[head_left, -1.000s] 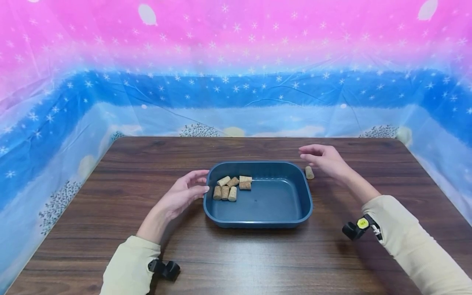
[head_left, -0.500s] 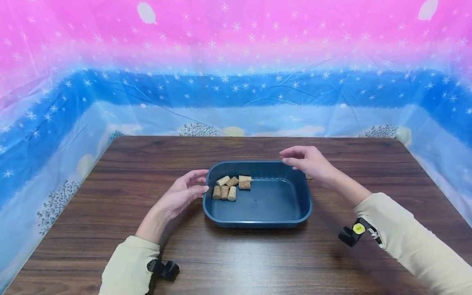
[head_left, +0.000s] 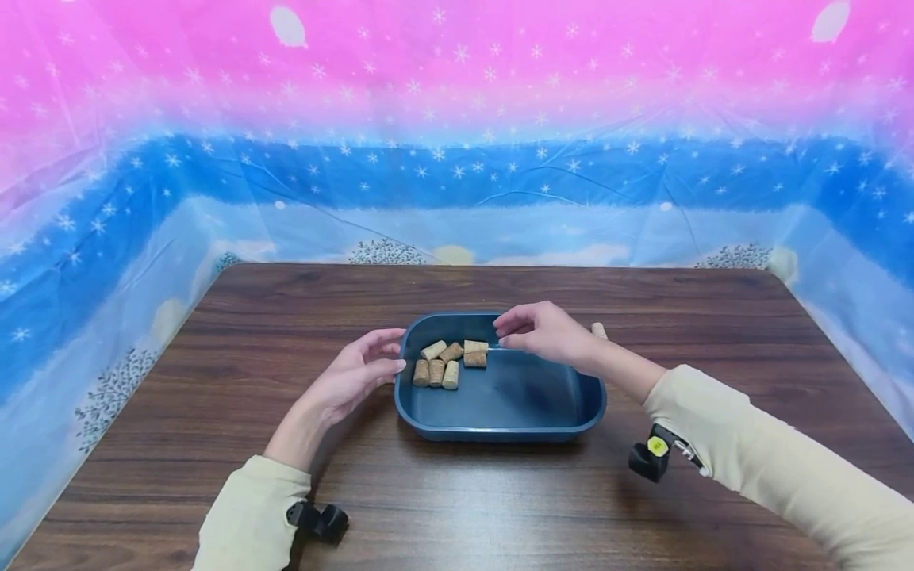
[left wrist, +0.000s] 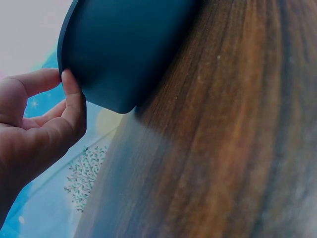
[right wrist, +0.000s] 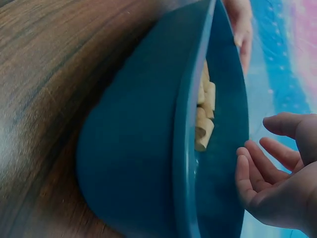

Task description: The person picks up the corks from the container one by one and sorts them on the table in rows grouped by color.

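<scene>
Inside a dark blue plastic tub [head_left: 493, 432] on the table, several bottle corks [head_left: 435, 373] lie grouped at the left. My left hand [head_left: 357, 369] pinches the tub's left rim; in the left wrist view a fingertip lies on the outer wall [left wrist: 124, 54] and another digit meets the rim. Over the tub's far side is my right hand [head_left: 546, 329], fingers loosely bent, thumb apart, nothing between them, fingertips just right of the nearest cork [head_left: 475, 359]. Another cork [head_left: 598, 329] stands outside the tub at the right, partly hidden behind my right forearm.
The wooden table [head_left: 457, 507] extends around the tub, its back edge meeting a pink and blue snowflake cloth [head_left: 457, 174]. Each sleeve carries a black wrist camera, one on the left [head_left: 319, 522] and one on the right [head_left: 650, 458].
My right hand has moved left, from beside the lone cork on the right, across the rim and over the tub toward the corks. My left hand, tub and corks stay put.
</scene>
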### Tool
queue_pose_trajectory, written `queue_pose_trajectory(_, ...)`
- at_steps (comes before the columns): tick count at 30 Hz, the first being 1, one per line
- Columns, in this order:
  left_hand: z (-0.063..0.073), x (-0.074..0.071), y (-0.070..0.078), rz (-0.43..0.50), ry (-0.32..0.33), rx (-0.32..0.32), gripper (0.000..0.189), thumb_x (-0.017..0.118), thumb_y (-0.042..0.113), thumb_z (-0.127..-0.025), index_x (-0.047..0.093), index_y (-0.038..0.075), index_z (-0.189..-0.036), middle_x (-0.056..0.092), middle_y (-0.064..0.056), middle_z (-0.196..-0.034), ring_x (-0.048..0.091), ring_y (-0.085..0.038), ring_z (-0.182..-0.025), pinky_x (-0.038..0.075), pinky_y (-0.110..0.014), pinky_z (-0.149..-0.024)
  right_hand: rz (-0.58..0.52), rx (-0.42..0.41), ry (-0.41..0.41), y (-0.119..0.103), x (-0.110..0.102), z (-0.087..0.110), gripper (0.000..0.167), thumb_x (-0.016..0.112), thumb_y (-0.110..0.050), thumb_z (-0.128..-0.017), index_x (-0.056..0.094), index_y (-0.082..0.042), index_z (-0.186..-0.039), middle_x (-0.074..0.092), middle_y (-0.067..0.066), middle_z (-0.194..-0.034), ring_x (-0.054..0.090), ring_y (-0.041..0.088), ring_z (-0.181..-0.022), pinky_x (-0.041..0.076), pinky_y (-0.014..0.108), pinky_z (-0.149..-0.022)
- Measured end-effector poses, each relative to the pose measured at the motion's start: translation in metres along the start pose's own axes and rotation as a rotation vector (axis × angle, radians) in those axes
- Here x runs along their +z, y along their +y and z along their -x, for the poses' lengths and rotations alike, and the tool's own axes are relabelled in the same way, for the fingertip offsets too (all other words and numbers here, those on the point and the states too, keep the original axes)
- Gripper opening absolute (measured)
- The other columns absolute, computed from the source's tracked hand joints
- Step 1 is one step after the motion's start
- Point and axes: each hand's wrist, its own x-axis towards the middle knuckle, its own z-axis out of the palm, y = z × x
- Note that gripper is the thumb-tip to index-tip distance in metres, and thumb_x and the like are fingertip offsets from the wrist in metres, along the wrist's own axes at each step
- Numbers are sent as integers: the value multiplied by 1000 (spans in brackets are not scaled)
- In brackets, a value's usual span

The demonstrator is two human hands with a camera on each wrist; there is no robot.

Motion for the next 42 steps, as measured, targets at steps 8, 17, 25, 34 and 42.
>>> queue_pose_trajectory(8, 0, 0, 0, -8, 0, 3, 55, 55, -4, -93, 34, -4, -143, 44, -18, -120, 57, -20, -99, 50, -25, -85, 58, -25, -99, -6, 21, -11, 35, 65, -9, -92, 61, 3, -124, 65, 14, -114, 61, 25, -107, 51, 36, -87)
queue_pose_trajectory(17, 2, 1, 1, -11, 0, 6, 55, 56, -3, -93, 34, -5, -143, 44, -18, -118, 56, -20, -99, 50, -25, -85, 109, -47, -158, -8, 42, -20, 40, 68, -9, -89, 60, 4, -125, 66, 12, -115, 62, 23, -106, 51, 34, -88)
queue_pose_trajectory(25, 2, 1, 2, -20, 1, 6, 54, 56, -1, -93, 34, -5, -143, 44, -19, -120, 55, -23, -102, 50, -26, -86, 116, -54, -145, -10, 52, -25, 38, 69, -7, -87, 62, 3, -123, 65, 13, -116, 63, 22, -104, 52, 32, -86)
queue_pose_trajectory(34, 2, 1, 2, -17, -6, 19, 54, 56, -2, -93, 34, -7, -143, 45, -19, -119, 55, -21, -100, 50, -25, -86, 141, -88, -108, -8, 63, -29, 37, 68, -3, -84, 63, 4, -120, 66, 13, -114, 66, 19, -93, 54, 28, -78)
queue_pose_trajectory(42, 2, 0, 1, -18, -7, 13, 54, 56, -2, -93, 35, -5, -143, 45, -17, -118, 56, -18, -98, 50, -25, -85, 140, -66, -95, -9, 73, -31, 40, 76, -7, -82, 64, 2, -120, 66, 11, -110, 66, 17, -89, 54, 28, -77)
